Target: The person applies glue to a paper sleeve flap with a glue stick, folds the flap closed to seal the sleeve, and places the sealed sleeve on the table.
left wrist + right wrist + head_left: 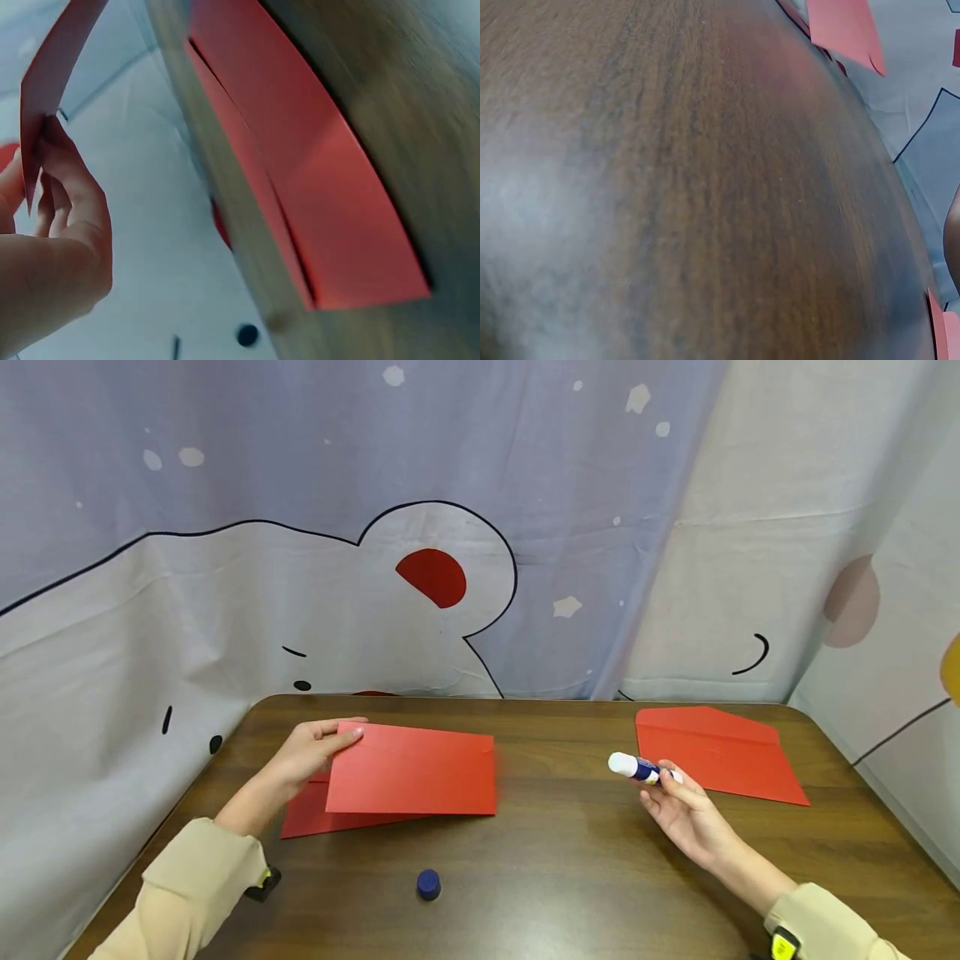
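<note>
My left hand (303,753) pinches a red envelope (412,772) by its left end, holding it raised above the table. Under it lies a second red envelope (311,817), partly covered in the head view; the left wrist view shows this lower envelope (322,195) with a flap seam along it. My right hand (693,818) holds a glue stick (645,770) with a blue-and-white barrel between thumb and fingers, its white end pointing left. A blue cap (428,885) stands on the table, apart from both hands. Only a sliver of the right hand (952,240) enters the right wrist view.
Behind my right hand, a third red envelope (712,756) lies on the brown wooden table (555,860) with its flap open toward the back. A patterned curtain (570,552) hangs along the table's far edge.
</note>
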Available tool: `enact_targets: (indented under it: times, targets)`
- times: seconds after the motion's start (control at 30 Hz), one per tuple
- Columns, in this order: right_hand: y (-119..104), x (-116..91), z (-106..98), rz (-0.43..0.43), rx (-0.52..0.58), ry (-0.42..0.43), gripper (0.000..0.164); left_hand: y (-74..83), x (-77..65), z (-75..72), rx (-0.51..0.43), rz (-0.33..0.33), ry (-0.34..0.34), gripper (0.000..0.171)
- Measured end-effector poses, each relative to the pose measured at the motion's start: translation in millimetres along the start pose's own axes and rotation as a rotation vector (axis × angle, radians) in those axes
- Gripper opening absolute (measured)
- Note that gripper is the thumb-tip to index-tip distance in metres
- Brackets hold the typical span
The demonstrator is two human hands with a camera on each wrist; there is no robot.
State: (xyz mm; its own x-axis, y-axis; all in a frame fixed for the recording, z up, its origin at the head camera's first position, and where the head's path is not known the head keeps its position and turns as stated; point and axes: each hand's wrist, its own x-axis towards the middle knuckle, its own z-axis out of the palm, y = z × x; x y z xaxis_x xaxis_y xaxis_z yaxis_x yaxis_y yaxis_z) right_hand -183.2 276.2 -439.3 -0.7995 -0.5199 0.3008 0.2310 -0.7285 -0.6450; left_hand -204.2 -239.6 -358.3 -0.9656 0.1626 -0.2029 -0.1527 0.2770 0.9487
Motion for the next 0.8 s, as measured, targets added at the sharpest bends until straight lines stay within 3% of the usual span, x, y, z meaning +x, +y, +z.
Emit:
enact_targets:
  times: [0.2, 0.5, 0.7, 0.8]
  targets:
    - [1, -1, -1, 0.003, -0.006, -0.005, 0.038, -17.0, 0.1, -27.8, -0.037, -0.065, 0.147, 0.067]
    - [1, -3, -3, 0.012, 0.014, -0.011, 0.038, -44.3, 6.4, -49.3, -0.031, -0.158, 0.222, 0.070]
    - [0, -4, -4, 0.009, -0.003, -0.003, 0.038, -60.5, 9.0, -51.2, 0.130, -0.220, 0.256, 0.071]
    - [-1, -5, -4, 0.006, -0.002, -0.002, 0.038, -65.0, 9.8, -49.4, 0.205, -0.214, 0.265, 0.064]
